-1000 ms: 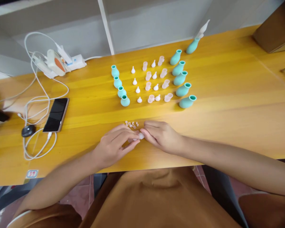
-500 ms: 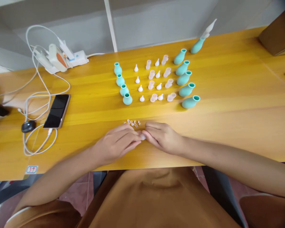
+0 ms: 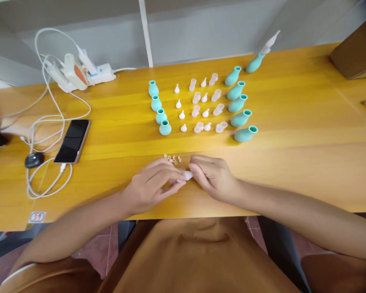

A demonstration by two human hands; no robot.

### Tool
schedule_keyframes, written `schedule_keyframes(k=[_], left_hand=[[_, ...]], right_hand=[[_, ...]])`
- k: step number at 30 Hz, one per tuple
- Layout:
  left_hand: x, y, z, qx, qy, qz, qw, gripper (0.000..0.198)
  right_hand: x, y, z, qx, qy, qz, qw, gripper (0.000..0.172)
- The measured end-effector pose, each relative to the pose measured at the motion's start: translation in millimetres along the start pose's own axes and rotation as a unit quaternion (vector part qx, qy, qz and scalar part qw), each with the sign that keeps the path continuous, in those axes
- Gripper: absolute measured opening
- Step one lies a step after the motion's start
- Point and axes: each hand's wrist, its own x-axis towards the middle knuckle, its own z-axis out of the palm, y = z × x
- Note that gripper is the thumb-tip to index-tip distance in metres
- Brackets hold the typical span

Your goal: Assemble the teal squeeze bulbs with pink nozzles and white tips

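Close to the table's front edge, my left hand [image 3: 157,183] pinches a small white translucent piece [image 3: 187,175], whose wider end shows between the hands. My right hand [image 3: 215,177] is closed at the right end of the same piece, its thumb against it; how far the piece reaches into that hand is hidden. Just beyond the left fingers lies a loose group of tiny white rings [image 3: 171,158]. Farther back stand rows of small white funnel-shaped tips [image 3: 182,115] and clear pinkish connectors [image 3: 196,110], between turquoise bulbs [image 3: 161,116] on the left and more turquoise bulbs [image 3: 240,118] on the right.
One turquoise bulb with a long white nozzle [image 3: 272,40] lies at the back right. A phone [image 3: 72,141], white cables, a black case [image 3: 34,160] and a loaded power strip [image 3: 101,74] occupy the left. A cardboard box [image 3: 356,47] sits far right.
My right hand has shifted slightly to the right, away from my left. More of the white piece shows between them. The view has tilted a little.
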Motion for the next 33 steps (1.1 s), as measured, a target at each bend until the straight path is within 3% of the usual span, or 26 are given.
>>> schedule_keyframes(k=[16,20,24,33], left_hand=[[0,-7,-2.3,0.016,-0.014,-0.047,0.999,0.023],[4,-19,-18.3,-0.002,-0.038,-0.076,0.996,0.045],[10,-40,-29.8,0.15,-0.025,-0.157,0.976,0.038],[9,-68,-25.6,0.203,-0.103,-0.19,0.955,0.051]], right_hand=[[5,6,1,0.03,-0.017,0.032,0.999,0.039],[6,9,0,0.03,-0.005,0.039,0.999,0.042],[6,14,-1,0.028,-0.001,0.048,0.998,0.046],[6,22,0,0.035,-0.026,0.081,0.996,0.049]])
